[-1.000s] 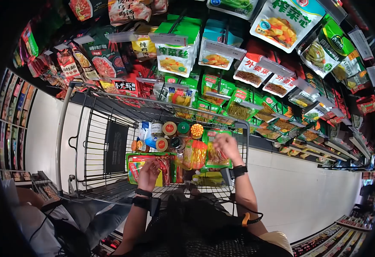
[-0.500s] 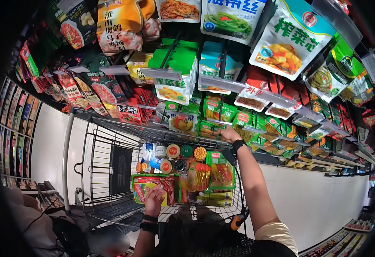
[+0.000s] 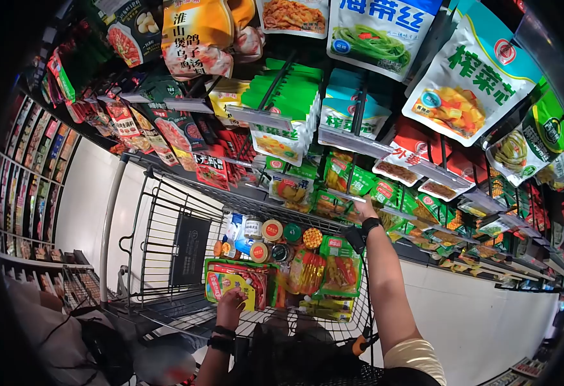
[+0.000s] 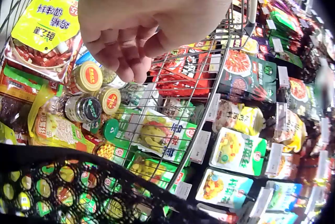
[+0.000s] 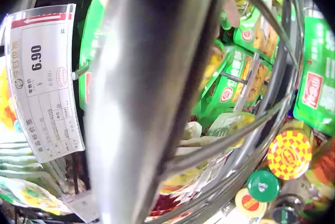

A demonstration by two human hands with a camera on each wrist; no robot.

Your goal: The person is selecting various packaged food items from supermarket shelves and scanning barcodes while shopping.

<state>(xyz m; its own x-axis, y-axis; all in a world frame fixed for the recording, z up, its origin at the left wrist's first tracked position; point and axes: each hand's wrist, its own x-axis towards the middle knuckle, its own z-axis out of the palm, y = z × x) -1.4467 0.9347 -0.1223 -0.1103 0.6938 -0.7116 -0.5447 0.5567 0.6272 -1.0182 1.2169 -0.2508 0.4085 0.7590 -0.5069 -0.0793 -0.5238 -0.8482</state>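
Observation:
My left hand (image 3: 231, 305) hovers over the near left of the shopping cart (image 3: 141, 283), above a yellow seasoning packet (image 4: 52, 20). Its fingers are loosely curled with nothing between them, as the left wrist view also shows. My right hand (image 3: 366, 211) reaches past the cart's far rim to green pickle packets (image 3: 333, 204) hanging on the shelf. In the right wrist view a dark metal bar (image 5: 152, 98) hides most of that hand; a fingertip (image 5: 231, 10) shows beside a green packet (image 5: 228, 89). I cannot tell whether it grips one.
In the cart stand several lidded jars (image 3: 272, 230) beside bagged pickled vegetables (image 3: 341, 268). Hanging packets (image 3: 279, 116) and price tags (image 5: 44, 80) crowd the shelf ahead. Another person's sleeve (image 3: 21, 309) shows at lower left, and pale floor (image 3: 449, 309) extends to the right.
My right hand has gone from above the cart's bagged vegetables out to the green packets on the shelf and stays there. The left hand remains over the cart, slightly lower in view.

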